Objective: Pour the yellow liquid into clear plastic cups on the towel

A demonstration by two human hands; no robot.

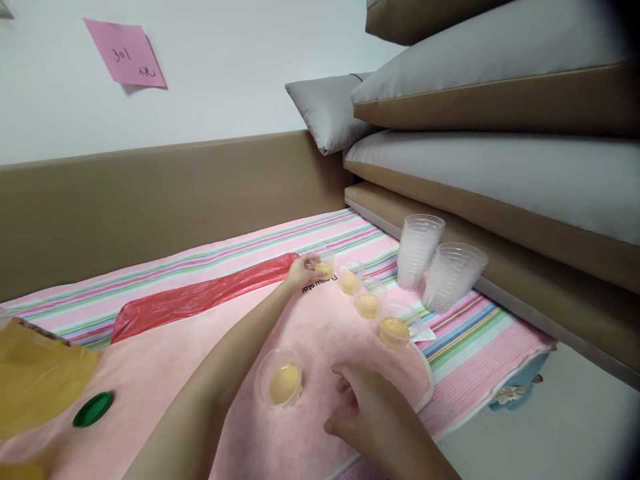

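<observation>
The left hand [304, 269] is closed lightly on a small clear plastic cup with yellow contents [327, 268], its thumb and fingers pinching the near left side; the right hand [364, 405] holds nothing, its grip loosely curled and apart from every cup. The gripped cup is at the far end of a slanting row; three like clear cups of yellow contents [369, 305] run from it towards the right hand; a wider-looking, clear round cup with a shallow yellow fill [283, 383] stands alone between the left forearm and the right hand.

The step in hand seems to be handling the row's last cup, though whether it is being set down or picked up cannot be told; the next move calls for a light hold on the thin wall, the cup kept level, and the forearm clear of the lone cup.

Beneath lies a soft pink cloth with black lettering [327, 333]; a green round lid [93, 409] rests on its left part; a crumpled red plastic sheet [200, 293] borders its far side; two stacks of clear plastic cups [420, 250] stand beyond the row, on a striped pink cloth [493, 340].
</observation>
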